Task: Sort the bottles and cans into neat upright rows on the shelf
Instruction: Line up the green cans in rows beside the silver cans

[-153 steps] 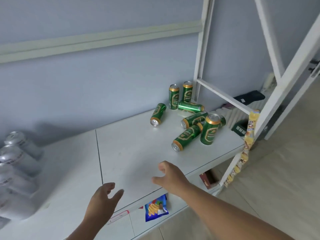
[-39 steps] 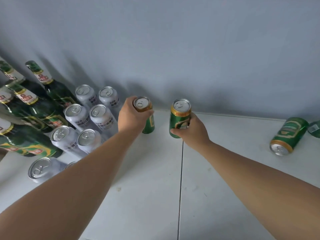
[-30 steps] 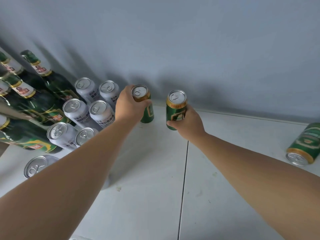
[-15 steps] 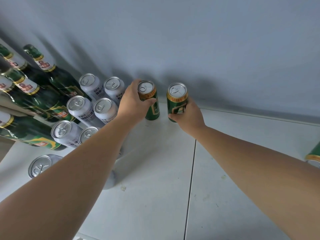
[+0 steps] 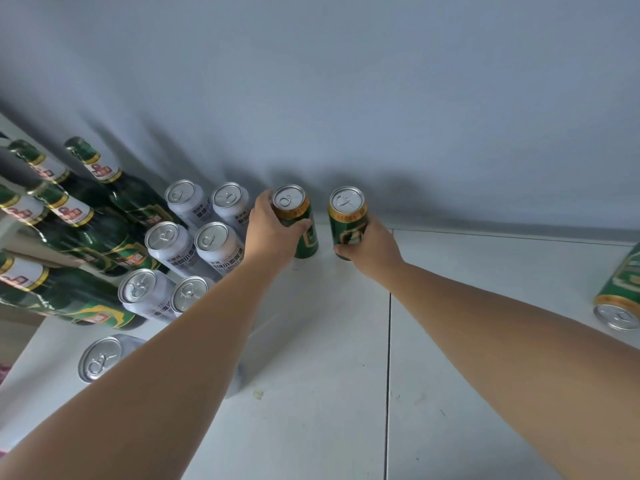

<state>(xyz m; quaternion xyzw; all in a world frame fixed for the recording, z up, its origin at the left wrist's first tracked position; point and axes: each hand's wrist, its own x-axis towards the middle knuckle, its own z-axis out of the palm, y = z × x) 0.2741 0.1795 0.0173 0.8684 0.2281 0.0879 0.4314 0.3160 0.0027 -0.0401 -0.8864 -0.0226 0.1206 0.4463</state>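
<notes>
On white shelf against grey-blue wall, hands gripping upright green cans

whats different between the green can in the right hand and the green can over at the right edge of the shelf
The held green can stands upright by the wall; the edge green can lies on its side, lid facing the camera. The right hand grips the held green can; nothing touches the edge green can. The held one sits beside the left hand's can; the edge one lies apart and is partly cut off by the frame. Both have green bodies, gold bands and silver lids.
</notes>
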